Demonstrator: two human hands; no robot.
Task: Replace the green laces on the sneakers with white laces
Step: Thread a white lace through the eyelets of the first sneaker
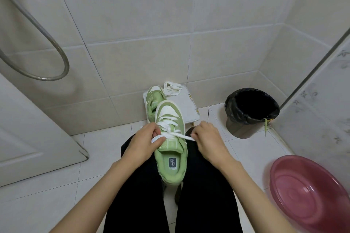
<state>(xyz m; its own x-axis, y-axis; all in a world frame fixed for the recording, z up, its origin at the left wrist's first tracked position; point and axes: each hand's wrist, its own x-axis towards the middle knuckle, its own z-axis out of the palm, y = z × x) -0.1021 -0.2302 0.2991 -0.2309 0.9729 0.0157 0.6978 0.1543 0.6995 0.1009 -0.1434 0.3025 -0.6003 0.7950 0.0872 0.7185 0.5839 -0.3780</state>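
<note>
A green and white sneaker (pixel 171 159) rests on my lap between my knees, toe pointing away. A white lace (pixel 170 130) is threaded through its eyelets. My left hand (pixel 145 142) pinches the left end of that lace beside the tongue. My right hand (pixel 208 138) pinches the right end and holds it taut across the shoe. The second green sneaker (pixel 154 100) stands on a white stool (pixel 189 108) in front of me, with no lace visible in it. Another white lace (pixel 172 88) lies loose on the stool beside it.
A bin with a black liner (pixel 250 111) stands to the right, a green lace (pixel 266 125) hanging over its rim. A pink basin (pixel 310 193) sits on the floor at right. A shower hose (pixel 47 43) hangs at left beside a white door (pixel 34 138).
</note>
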